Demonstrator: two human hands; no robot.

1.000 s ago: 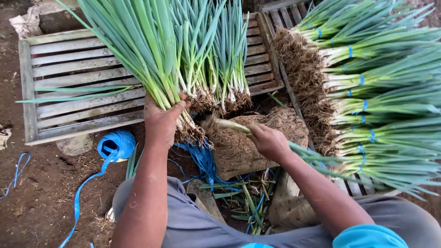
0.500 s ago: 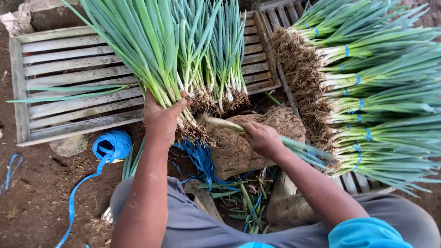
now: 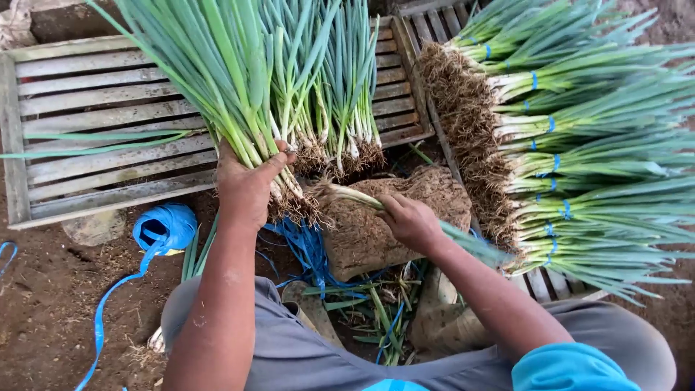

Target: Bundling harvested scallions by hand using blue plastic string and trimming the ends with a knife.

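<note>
the roll of blue plastic string [image 3: 163,229] lies on the dirt floor [image 3: 43,304] just below the near edge of the wooden slatted crate [image 3: 87,94], its loose tail trailing down toward the person's knee; more blue strands [image 3: 308,250] lie tangled under the hands. blue ties band each of the tied bundles of green onions [image 3: 579,145], which are stacked with roots facing left on a second slatted crate [image 3: 554,286] at the right. the left hand [image 3: 247,185] is closed around the loose bunch of green onions [image 3: 239,94] just above the roots, holding it upright against the near edge of the first crate. the right hand [image 3: 411,221] is curled around a single green onion [image 3: 355,195] whose roots point toward the bunch, and it rests over a soil-caked lump [image 3: 376,232] between the two crates. trimmed leaves and scraps [image 3: 369,304] litter the ground between the person's knees.
</note>
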